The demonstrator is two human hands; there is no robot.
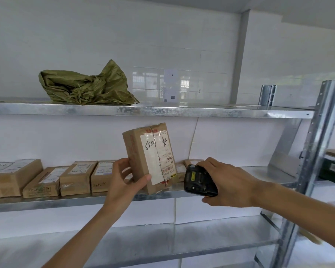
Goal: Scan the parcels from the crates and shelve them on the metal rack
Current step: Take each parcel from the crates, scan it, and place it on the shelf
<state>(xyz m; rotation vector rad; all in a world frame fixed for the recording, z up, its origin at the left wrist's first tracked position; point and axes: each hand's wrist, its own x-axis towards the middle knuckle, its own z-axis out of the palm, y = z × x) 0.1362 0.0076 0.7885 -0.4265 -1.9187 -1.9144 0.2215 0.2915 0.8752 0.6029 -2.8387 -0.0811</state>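
The left forearm enters from 7 o'clock, closest to the camera, and its left hand (124,178) grips a box (150,157) by the lower end: the thumb lies across the labelled front near the bottom corner, the fingers curl behind the left edge. The box stands nearly upright, tilted a little to 11 o'clock, its white label with dark handwriting facing the viewer, its lower corner at the front lip of the middle shelf (259,171).

On that shelf, at 9 o'clock from the hand, a row of parcels (46,178) lies side by side, brown cartons with white labels, running toward the held box. More cartons (190,163) show just behind the box at 3 o'clock.

Above, at 11 o'clock, a crumpled green sack (85,86) sits on the top shelf (162,111).

To the right of the box, the right hand (224,182) wraps a black scanner (199,180) from above, the fingers curled over its top, the thumb below. The scanner's head points at 9 o'clock toward the label, near the box but apart from it.

At 3 o'clock the rack's perforated post (317,142) rises at the frame edge.
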